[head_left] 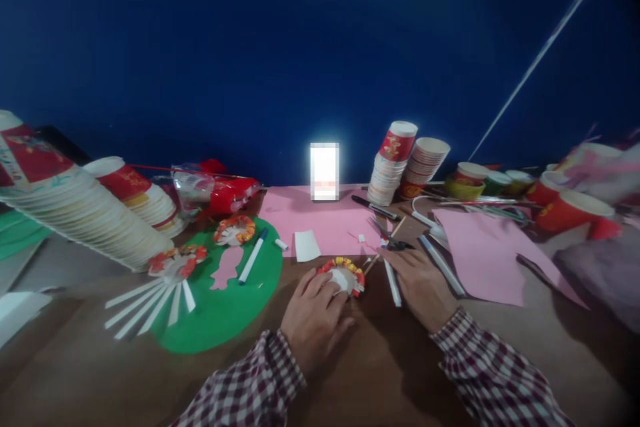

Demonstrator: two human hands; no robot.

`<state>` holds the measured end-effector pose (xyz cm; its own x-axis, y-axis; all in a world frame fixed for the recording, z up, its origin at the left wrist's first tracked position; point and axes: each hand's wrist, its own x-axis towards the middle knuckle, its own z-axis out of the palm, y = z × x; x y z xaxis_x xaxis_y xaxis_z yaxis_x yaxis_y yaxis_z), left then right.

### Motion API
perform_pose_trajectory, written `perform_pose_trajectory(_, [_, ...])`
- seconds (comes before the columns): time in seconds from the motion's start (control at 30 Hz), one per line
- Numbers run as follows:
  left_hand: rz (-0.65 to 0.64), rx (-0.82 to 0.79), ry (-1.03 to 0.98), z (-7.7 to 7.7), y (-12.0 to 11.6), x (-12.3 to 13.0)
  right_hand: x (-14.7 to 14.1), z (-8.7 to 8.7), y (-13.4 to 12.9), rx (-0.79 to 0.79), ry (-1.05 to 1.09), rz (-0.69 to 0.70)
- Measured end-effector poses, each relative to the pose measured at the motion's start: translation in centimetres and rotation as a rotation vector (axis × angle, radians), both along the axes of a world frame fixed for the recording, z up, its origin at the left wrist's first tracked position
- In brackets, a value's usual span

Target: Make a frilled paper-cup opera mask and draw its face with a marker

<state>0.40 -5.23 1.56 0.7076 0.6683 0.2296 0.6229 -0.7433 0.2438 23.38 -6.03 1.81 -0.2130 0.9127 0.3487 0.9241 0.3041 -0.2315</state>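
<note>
A cut paper cup (358,275) with a red and yellow curled rim and a white middle lies on the brown table. My left hand (314,320) is curled over its left side, fingers on the white middle. To the right, my right hand (421,283) reaches forward with its fingertips at the black handles of the scissors (399,244), whose blades point away to the left. Near that hand lies a white strip (393,283). Two more curled-rim cup pieces, one at the back (235,230) and one with long white strips (175,263), are on the left.
On the green sheet (210,333) are a pink cut-out (228,267) and a marker (253,255). Pink paper (280,213) covers the table's back middle; another pink sheet (487,260) lies right. Cup stacks (113,220) lean at left and stand (387,177) behind. A bright pixelated rectangle (325,170) is at centre.
</note>
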Motion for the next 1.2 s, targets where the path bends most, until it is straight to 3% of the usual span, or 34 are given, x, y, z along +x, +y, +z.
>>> perform_pose_trajectory(0.17, [-0.008, 0.025, -0.031, 0.1, 0.1, -0.1, 0.5, 1.0, -2.4, -0.063, 0.099, 0.031])
perform_pose_trajectory(0.33, [-0.018, 0.044, -0.028, 0.1, 0.0, -0.1, 0.0, -0.1, -4.2, -0.099, 0.069, 0.027])
perform_pose_trajectory(0.47, [-0.014, 0.052, -0.012, 0.1, 0.0, -0.1, -0.1, -0.7, -4.2, -0.107, 0.025, -0.001])
perform_pose_trajectory(1.2, [-0.008, 0.096, -0.027, 0.1, 0.1, -0.2, -0.2, 0.6, -3.9, -0.193, -0.091, -0.056])
